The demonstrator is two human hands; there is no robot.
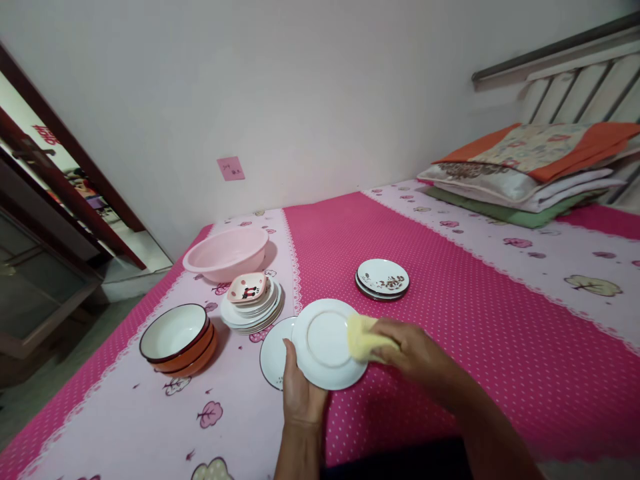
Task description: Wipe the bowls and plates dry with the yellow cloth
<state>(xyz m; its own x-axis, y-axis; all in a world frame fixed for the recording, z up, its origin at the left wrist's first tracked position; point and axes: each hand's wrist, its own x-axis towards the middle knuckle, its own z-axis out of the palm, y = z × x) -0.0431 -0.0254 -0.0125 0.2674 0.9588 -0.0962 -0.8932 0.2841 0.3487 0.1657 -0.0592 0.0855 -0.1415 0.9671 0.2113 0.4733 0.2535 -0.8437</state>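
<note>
My left hand (303, 393) grips a white plate (325, 340) by its left edge, thumb at the rim and the other fingers hidden beneath. The plate's underside, with its raised ring, faces me. In my right hand (410, 347) is a bunched yellow cloth (363, 338), pressed against the plate's right side. Partly covered by the held plate, a dark-rimmed plate (273, 353) lies on the bed. Farther off, a small stack of patterned plates (383, 277) with dark rims rests on the pink cover.
At left stand stacked orange bowls (177, 340), a pile of white plates (253, 317) topped by a small pink dish (247, 288), and a pink basin (227, 255). Folded bedding (530, 170) lies at the far right, against the headboard (585, 90). A white wall runs behind the bed.
</note>
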